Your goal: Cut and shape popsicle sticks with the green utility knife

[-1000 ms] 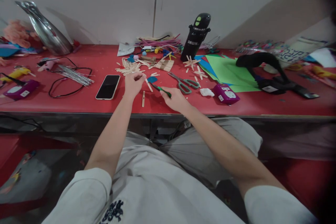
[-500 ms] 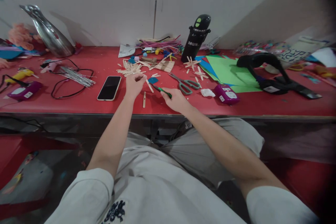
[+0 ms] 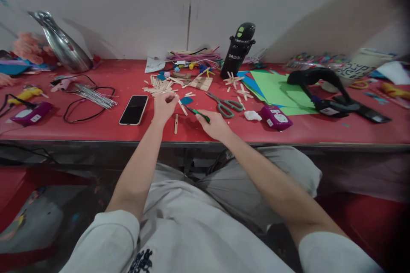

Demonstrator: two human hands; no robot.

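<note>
Between the fingertips of my left hand (image 3: 164, 108) is the end of a wooden craft stick (image 3: 183, 108), which slants down toward the right. My right hand (image 3: 216, 125) is closed around a craft knife (image 3: 204, 116) with a green and black handle, its thin tip pointing at that stick. Just beyond the tip lies a small blue piece (image 3: 186, 100). A second craft stick (image 3: 176, 124), with a dark mark on it, rests on the red table below the hands. Grey-handled scissors (image 3: 226, 106) lie partly open beyond my right hand.
Loose craft sticks (image 3: 159, 85) are heaped behind my left hand, with a phone (image 3: 133, 110) to its left. Rightward are crossed sticks (image 3: 232, 79), a white lump (image 3: 253, 115), a purple box (image 3: 276, 117) and green paper (image 3: 282, 91). A black bottle (image 3: 236, 53) stands behind.
The camera view has shifted slightly, so the table appears a little lower. Both hands keep nearly the same place, and the knife tip still points at the stick.
</note>
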